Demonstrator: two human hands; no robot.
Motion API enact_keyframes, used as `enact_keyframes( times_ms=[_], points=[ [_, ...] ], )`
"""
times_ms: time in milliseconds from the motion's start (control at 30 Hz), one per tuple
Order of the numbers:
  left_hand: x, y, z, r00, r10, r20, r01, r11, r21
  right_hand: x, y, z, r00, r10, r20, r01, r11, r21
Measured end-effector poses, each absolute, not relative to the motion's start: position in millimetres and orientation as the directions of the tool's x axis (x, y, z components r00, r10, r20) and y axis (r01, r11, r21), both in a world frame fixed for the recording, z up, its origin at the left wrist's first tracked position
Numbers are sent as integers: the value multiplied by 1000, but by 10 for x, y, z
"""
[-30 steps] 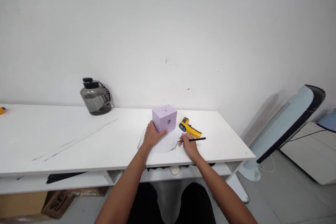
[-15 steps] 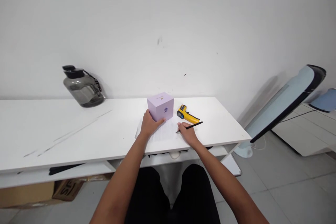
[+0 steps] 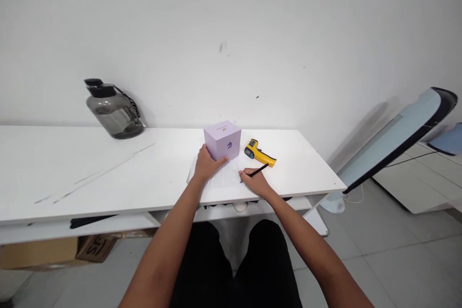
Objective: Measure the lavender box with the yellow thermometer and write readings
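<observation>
A lilac box [image 3: 228,144] with a purple emblem on its front stands on a white paper sheet [image 3: 220,183]. Around the box's lower left front corner, my left hand [image 3: 207,162] is closed, thumb on the front face and fingers along the left side. A slim black pen [image 3: 260,169] is pinched in my right hand [image 3: 255,183], its tip down at the paper and its back end slanting up to the right. Just behind that hand lies a yellow and black infrared thermometer [image 3: 260,153], touched by neither hand. My left hand and the box hide part of the sheet.
The white desk [image 3: 108,178] runs along a wall, with a shelf beneath it. A large grey water bottle [image 3: 117,114] stands at the back left. Right of the desk a light-blue fan-like appliance [image 3: 393,142] stands on the floor. A cardboard box [image 3: 46,251] sits below left.
My right hand has shifted slightly left over the paper, and the pen is now tilted more steeply. My left hand keeps its hold on the box. The view has shifted a little.
</observation>
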State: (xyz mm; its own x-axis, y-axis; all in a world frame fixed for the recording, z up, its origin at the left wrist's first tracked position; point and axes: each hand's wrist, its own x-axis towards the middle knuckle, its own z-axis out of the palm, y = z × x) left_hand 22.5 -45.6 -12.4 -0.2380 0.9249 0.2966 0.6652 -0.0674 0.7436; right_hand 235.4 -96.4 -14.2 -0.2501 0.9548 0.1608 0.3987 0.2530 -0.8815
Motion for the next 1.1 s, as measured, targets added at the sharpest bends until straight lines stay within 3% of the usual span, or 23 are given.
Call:
enact_keyframes(
  times_ms=[1100],
  points=[
    [245, -499, -66, -239, 929, 282, 647, -64, 760, 2348, -987, -149, -227, 962, 154, 412, 238, -880]
  ],
)
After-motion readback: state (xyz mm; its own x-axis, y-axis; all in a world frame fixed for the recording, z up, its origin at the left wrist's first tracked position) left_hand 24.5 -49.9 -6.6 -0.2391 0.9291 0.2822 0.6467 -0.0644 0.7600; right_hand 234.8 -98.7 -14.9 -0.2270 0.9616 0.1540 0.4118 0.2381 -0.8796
